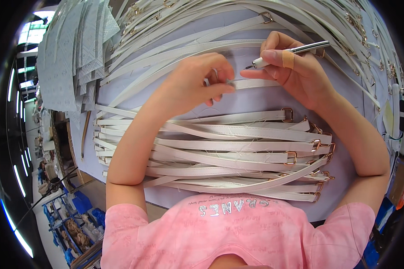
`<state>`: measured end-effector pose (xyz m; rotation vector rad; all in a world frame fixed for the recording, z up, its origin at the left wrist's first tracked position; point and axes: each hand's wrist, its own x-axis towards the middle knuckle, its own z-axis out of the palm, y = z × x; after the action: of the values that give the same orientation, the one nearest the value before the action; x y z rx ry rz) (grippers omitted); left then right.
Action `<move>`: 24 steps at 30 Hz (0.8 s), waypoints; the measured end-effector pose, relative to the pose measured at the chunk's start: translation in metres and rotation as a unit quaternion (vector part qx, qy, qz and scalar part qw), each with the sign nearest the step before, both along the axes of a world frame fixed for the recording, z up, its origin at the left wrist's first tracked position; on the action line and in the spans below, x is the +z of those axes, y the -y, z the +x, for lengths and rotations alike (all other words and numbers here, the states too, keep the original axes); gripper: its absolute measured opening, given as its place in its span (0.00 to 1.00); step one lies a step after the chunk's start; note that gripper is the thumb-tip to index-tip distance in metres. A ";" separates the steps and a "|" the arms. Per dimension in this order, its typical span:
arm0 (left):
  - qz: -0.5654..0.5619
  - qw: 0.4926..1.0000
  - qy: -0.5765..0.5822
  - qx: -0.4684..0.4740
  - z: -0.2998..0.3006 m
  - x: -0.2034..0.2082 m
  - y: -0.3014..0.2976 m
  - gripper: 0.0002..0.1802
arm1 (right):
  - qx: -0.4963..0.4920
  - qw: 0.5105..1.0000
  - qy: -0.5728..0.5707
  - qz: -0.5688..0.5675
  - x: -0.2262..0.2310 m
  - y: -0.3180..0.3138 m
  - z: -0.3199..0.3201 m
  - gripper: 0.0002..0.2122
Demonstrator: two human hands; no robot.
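My right hand (296, 67) is closed around a slim pen (296, 50) with a white grip and a silver barrel, its dark tip toward my left hand. A tan bandage (288, 59) wraps a finger of that hand. My left hand (202, 78) is curled, thumb and fingertips pinched together; a tiny greyish bit shows at the tips, too small to name. A white strap (256, 84) spans the gap between both hands, and I cannot tell whether either grips it. Below them lies a pile of white straps (220, 145) with gold buckles (316, 145).
More white straps (202, 18) with gold hardware curve along the table's far side. Stacked grey patterned sheets (74, 54) overhang at the far left. The pale tabletop (215, 107) shows between the strap groups. Blue bins (76, 224) stand lower left, beyond the table.
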<state>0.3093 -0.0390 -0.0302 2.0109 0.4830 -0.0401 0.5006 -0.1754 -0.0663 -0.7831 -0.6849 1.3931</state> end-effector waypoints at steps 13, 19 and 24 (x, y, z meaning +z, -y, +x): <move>0.003 0.999 -0.031 -0.020 -0.010 0.007 -0.012 0.06 | 0.000 1.000 0.015 -0.010 0.001 -0.001 -0.001 0.06; 0.186 0.974 0.089 -0.093 -0.004 -0.003 -0.005 0.05 | -0.029 0.987 0.156 -0.032 0.011 0.002 -0.010 0.07; 0.086 0.993 -0.039 -0.065 0.003 0.005 -0.006 0.06 | -0.018 0.922 0.386 -0.019 0.017 0.006 -0.012 0.07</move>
<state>0.3118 -0.0327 -0.0250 2.2140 0.4152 -0.1629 0.4886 -0.1815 -0.0497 -1.3916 -1.2404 1.0367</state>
